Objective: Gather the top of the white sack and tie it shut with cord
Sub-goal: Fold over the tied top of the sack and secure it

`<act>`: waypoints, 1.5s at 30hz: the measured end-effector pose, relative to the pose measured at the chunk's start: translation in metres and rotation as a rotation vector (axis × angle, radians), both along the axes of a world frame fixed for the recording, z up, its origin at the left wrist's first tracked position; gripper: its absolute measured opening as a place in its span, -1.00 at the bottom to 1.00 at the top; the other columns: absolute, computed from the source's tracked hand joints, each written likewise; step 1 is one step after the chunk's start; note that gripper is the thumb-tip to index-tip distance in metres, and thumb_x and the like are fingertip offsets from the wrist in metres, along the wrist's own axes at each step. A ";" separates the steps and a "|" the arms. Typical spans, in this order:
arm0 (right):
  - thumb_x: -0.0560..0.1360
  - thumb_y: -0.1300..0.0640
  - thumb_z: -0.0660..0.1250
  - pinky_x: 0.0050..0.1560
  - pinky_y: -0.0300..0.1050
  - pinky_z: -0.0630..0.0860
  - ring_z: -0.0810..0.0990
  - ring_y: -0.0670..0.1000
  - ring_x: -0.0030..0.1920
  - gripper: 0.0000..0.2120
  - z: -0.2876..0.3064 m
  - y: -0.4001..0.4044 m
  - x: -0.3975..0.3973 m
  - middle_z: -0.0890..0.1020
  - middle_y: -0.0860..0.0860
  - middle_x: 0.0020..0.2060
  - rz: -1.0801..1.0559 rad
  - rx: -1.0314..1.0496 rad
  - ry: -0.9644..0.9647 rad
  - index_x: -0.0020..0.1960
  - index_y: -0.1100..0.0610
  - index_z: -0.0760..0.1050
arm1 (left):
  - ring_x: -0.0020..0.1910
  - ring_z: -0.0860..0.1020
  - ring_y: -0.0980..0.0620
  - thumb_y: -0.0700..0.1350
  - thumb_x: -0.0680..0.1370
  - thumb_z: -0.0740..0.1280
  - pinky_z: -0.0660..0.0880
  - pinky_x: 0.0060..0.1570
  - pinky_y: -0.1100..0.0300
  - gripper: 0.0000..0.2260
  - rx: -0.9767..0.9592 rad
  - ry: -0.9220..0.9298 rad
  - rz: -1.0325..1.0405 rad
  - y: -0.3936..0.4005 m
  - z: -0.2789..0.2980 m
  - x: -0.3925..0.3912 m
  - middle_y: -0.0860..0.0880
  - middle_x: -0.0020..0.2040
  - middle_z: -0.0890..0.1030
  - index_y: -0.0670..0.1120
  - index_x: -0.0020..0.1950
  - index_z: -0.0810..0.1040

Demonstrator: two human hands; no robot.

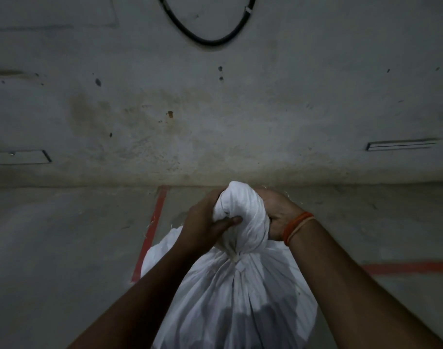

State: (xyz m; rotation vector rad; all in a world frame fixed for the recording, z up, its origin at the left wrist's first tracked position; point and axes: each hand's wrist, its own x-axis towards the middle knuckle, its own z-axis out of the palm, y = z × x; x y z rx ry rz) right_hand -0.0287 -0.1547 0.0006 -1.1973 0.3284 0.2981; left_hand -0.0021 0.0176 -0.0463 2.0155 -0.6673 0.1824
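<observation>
- Grey concrete floor (64, 248) underfoot, meeting a stained grey wall (215, 109) along a seam across the middle of the view
- Shallow rectangular recess (24, 157) low on the wall at far left
- Red painted line (152, 230) running down the floor just left of the sack, passing behind its shoulder
- Black cable (205, 42) hanging in a loop high on the wall, with a small pale tag on its right strand; too small to read
- Left hand (202, 222) clamped on the left side of the bunched neck, thumb pressed across the cloth, fingers wrapped behind
- White sack (235, 311) standing upright on the floor at bottom centre, between both forearms; no print, brand or lettering visible on the cloth
- Gathered top (240, 212) twisted into a thick bundle rising above a cinched waist
- Pale cord (237, 259) bound tight around that waist, knotted at the front, just below both hands
- Right hand (276, 215) curled around the right side of the bundle, palm against the cloth, fingertips hidden behind
- Orange thread band (297, 226) around the right wrist
- Second slot-like recess (399, 144) low on the wall at far right
- Another red line (407, 268) crossing the floor at right
</observation>
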 end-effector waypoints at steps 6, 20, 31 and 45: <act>0.45 -0.29 0.30 0.26 0.20 0.55 0.65 0.21 0.17 -0.39 -0.021 -0.004 0.000 0.66 0.21 0.17 -0.266 -0.145 -0.118 0.26 0.15 0.55 | -0.20 0.68 0.07 0.06 0.55 0.44 0.61 -0.19 0.05 -0.80 -0.041 0.105 0.037 0.003 0.004 0.001 -0.01 -0.21 0.70 -0.04 -0.15 0.64; 0.49 -0.05 0.45 0.16 0.17 0.63 0.72 -0.02 0.04 -0.75 -0.086 0.001 -0.015 0.74 -0.01 0.01 -0.348 -0.430 -0.392 0.13 0.01 0.62 | -0.15 0.74 -0.14 0.41 0.41 0.37 0.68 -0.25 0.03 -0.38 0.028 0.797 0.100 -0.006 0.002 0.030 -0.16 -0.07 0.75 -0.14 0.03 0.69; 0.59 -0.05 0.29 -0.12 0.08 0.61 0.66 0.18 -0.22 -0.65 -0.098 0.012 0.019 0.68 0.16 -0.25 -0.527 -0.538 -0.279 -0.16 0.23 0.58 | 0.41 0.38 0.10 0.24 0.35 0.56 0.43 0.29 0.10 -0.12 -0.038 0.158 0.196 -0.003 -0.043 -0.022 0.08 0.50 0.32 0.20 0.54 0.14; 0.54 -0.23 0.29 0.22 0.15 0.59 0.70 0.22 0.00 -0.51 -0.134 -0.013 0.030 0.73 0.20 -0.09 -0.245 -0.331 0.152 -0.07 0.24 0.59 | -0.22 0.72 0.03 0.03 0.59 0.37 0.59 -0.30 0.23 -0.74 -0.353 0.597 0.149 -0.001 -0.080 -0.005 -0.04 -0.22 0.74 -0.16 -0.09 0.65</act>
